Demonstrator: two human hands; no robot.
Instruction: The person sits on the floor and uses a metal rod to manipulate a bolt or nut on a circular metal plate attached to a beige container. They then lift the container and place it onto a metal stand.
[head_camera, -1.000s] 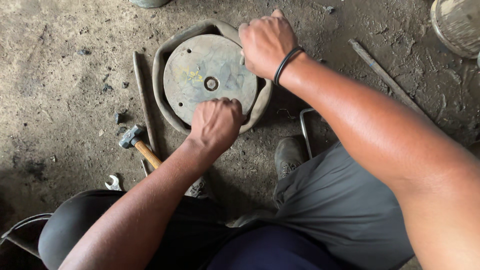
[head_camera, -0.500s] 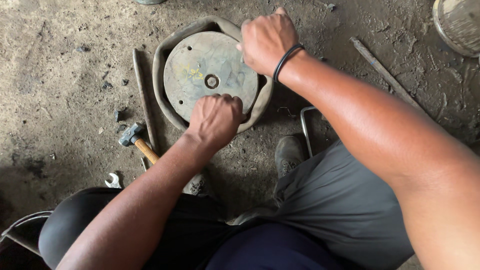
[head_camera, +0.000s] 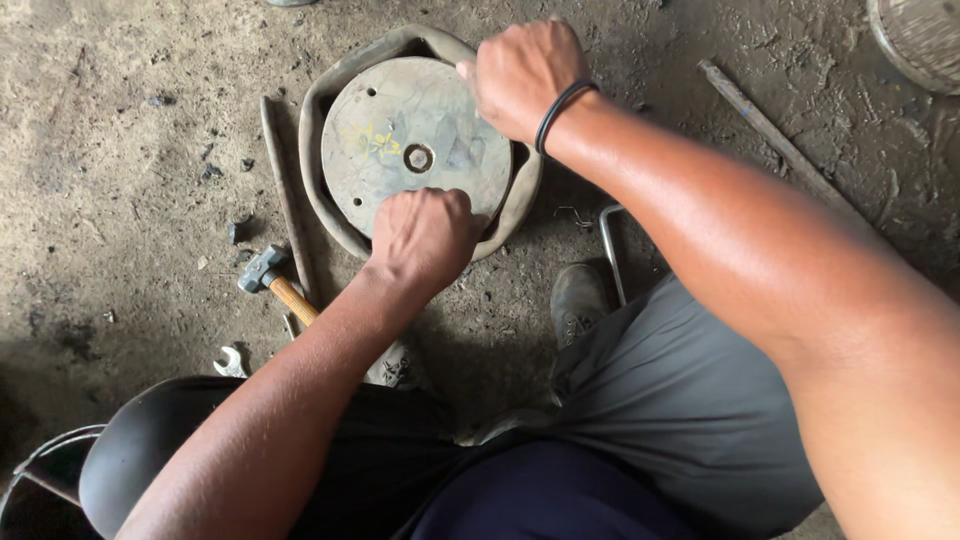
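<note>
A round grey metal disc (head_camera: 405, 150) with a centre nut lies on the dirt floor, ringed by a flattened rubber tube (head_camera: 318, 110). My left hand (head_camera: 422, 236) is fisted at the disc's near edge, gripping the disc rim and the tube there. My right hand (head_camera: 520, 75), with a black band on the wrist, presses down on the far right edge of the disc where it meets the tube.
A hammer (head_camera: 272, 282) with a wooden handle lies left of my left arm, beside a long metal bar (head_camera: 283, 190). A wrench (head_camera: 231, 360) sits lower left. Another rod (head_camera: 770, 135) lies at right, a bent metal bar (head_camera: 612, 250) by my shoe (head_camera: 578, 300).
Both hands have stayed on the disc's edges; the left fist shifted very slightly along the near rim.
</note>
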